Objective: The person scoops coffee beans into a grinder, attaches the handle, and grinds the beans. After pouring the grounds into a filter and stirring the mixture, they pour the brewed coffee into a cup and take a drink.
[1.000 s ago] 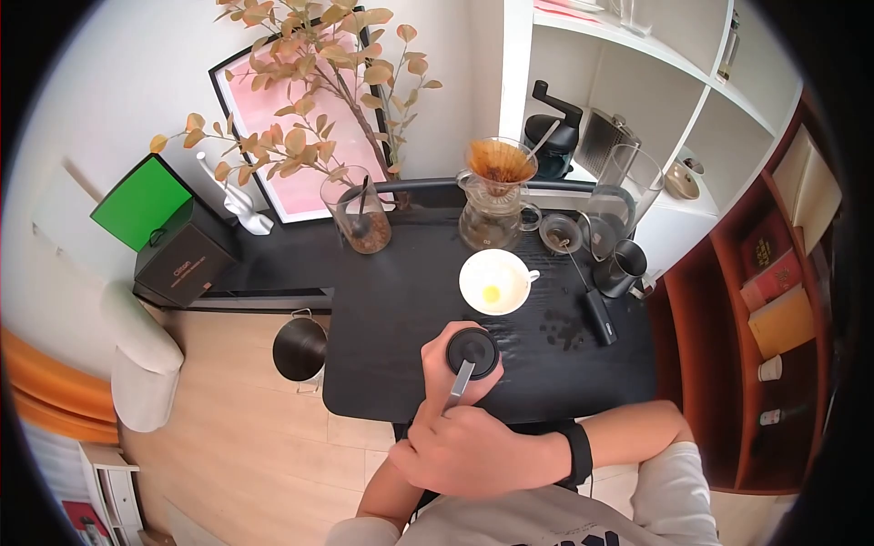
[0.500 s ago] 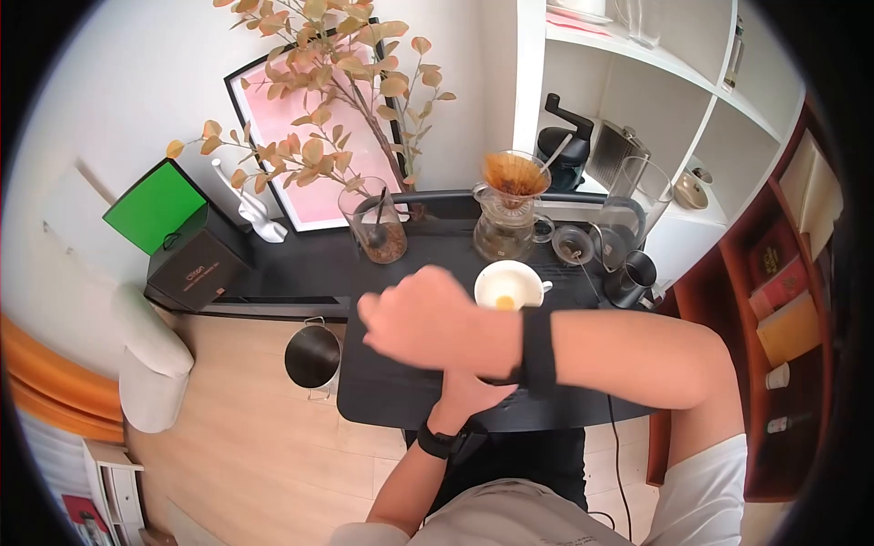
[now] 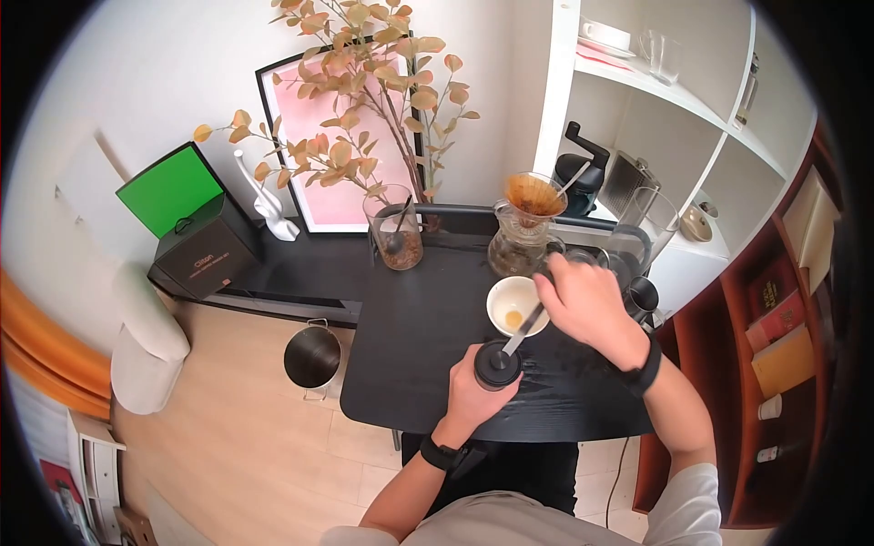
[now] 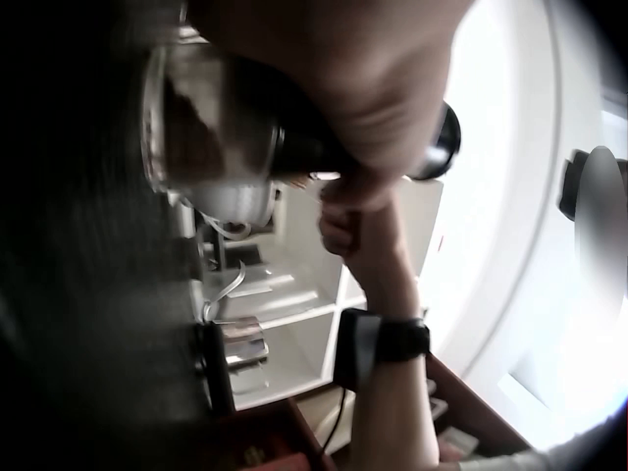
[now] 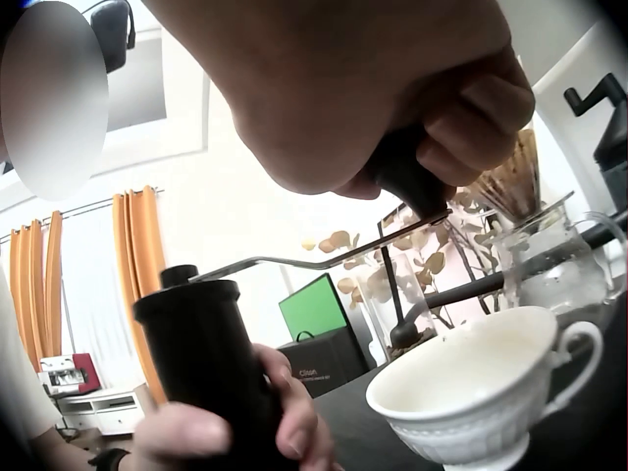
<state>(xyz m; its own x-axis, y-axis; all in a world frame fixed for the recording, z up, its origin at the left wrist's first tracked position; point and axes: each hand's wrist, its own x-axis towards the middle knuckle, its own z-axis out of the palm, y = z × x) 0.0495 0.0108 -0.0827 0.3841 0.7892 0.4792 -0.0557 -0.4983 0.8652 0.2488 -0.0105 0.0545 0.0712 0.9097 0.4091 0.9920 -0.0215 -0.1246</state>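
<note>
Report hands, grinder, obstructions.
Left hand grips grinder, upright. Right hand holds crank knob, crank extended. Cup close by, under crank side; spacing unclear.

The grinder (image 5: 201, 343) has a smooth matt black body and a crank arm (image 5: 339, 261) of bare, shiny metal, ending in a smooth black knob (image 5: 407, 172) that looks like plastic. The cup (image 5: 466, 368) looks ceramic: glossy white, smooth inside, with raised relief outside. The server (image 3: 513, 255) and the jar (image 3: 403, 247) are clear, glossy glass; the filter (image 3: 533, 195) looks like brown-stained paper. The surface (image 3: 419, 305) is smooth black with a dull sheen. At left, the box (image 3: 205, 262) is matt black, and the curtains (image 5: 139, 280) are folded orange cloth.
</note>
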